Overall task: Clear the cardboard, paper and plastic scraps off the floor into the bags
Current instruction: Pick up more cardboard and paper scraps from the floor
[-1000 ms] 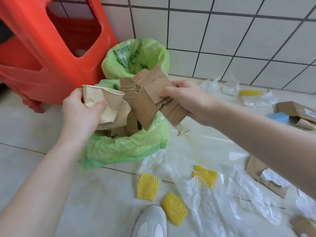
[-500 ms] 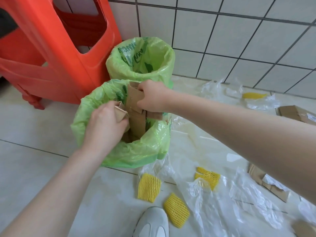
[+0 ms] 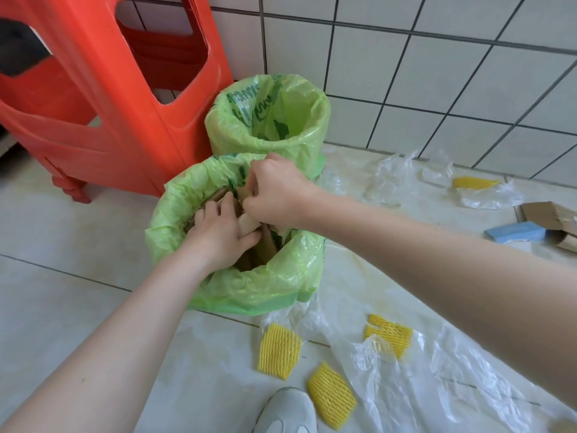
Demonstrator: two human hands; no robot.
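The left hand lies fingers spread and flat, pressing brown cardboard pieces down inside the near green plastic bag; the right hand is curled closed, pinching a pale paper scrap at the bag's mouth; a 2nd green plastic bag stands open just behind, touching the red plastic stool; 3 yellow foam nets and clear plastic sheets lie on the tiled floor near a white shoe
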